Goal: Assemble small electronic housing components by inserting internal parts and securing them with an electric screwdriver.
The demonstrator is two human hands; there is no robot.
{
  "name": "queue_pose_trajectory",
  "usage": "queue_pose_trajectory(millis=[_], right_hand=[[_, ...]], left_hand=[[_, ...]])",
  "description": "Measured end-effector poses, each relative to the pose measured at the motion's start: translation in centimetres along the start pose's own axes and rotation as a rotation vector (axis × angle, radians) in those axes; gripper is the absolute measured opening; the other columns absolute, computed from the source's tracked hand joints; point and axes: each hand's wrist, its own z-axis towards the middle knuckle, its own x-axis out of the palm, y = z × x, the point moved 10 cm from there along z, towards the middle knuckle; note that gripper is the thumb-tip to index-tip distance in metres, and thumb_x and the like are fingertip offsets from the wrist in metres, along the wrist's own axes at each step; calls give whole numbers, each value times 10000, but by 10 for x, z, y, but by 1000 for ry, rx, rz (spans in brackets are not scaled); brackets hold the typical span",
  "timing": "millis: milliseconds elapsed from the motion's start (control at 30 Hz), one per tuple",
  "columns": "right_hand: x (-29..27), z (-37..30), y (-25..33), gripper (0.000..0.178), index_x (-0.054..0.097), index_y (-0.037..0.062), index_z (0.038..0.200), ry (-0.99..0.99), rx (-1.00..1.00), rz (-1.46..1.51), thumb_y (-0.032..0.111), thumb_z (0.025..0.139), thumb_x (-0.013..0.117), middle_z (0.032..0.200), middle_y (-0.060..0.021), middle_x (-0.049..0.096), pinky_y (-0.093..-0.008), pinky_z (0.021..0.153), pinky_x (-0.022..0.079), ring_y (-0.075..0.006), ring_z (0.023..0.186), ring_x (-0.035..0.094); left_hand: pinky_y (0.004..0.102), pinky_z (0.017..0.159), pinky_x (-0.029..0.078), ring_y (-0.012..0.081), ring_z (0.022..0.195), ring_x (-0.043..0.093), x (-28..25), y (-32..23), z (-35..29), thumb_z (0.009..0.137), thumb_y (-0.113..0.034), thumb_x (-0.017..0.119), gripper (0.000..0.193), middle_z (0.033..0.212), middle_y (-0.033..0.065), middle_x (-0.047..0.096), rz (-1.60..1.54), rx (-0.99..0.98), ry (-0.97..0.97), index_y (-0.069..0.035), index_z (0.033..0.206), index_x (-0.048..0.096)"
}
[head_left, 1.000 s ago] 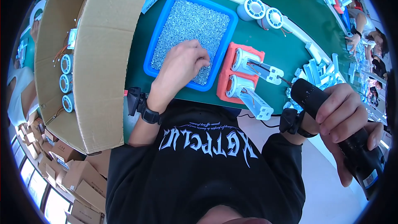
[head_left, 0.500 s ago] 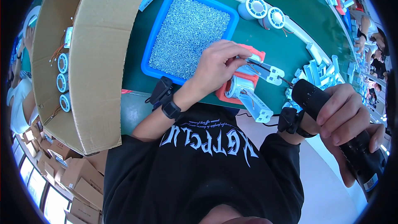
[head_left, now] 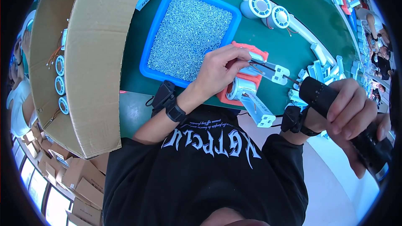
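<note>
My right hand (head_left: 351,113) grips a black electric screwdriver (head_left: 320,96). Its thin bit points left and meets the white end plate (head_left: 280,75) of a light-coloured fan-like unit lying in a red-orange holder (head_left: 263,53). At that unit my left hand (head_left: 222,67) pinches with thumb and forefinger; a dark thin strand or shaft runs from the fingertips toward the plate. What the fingertips hold is hidden. Nearer me, a second unit with a white bracket (head_left: 258,111) and loose wires sits in the same holder.
A blue tray (head_left: 146,54) full of small metal screws stands left of the holder. Beyond it are two round white units (head_left: 259,6). A large cardboard box (head_left: 98,58) is at the left. White brackets (head_left: 320,73) lie piled at the right.
The screwdriver has shifted slightly right, its front end still lined up with the end plate. My left hand keeps its pinch at almost the same spot.
</note>
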Motion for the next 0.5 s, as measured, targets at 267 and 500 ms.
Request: queue_pose_trajectory(millis=[267,500], right_hand=[[-42,-11,51,660,544,82,1062,-257,-144,39,559,670,777,694,-10,605,-229,516,549,-107,530,611],[-53,-22,52,643,561,78,1008,-346,-137,90,575,657,768,669,1,610,-202,488,538,-100,499,606]], left_hand=[[302,726,510,209,836,653,-5,-8,-4,753,49,684,154,895,108,685,-49,89,-80,-17,892,690],[302,687,510,196,815,637,-7,-14,-12,763,56,667,154,883,85,680,-240,154,-60,-21,892,700]])
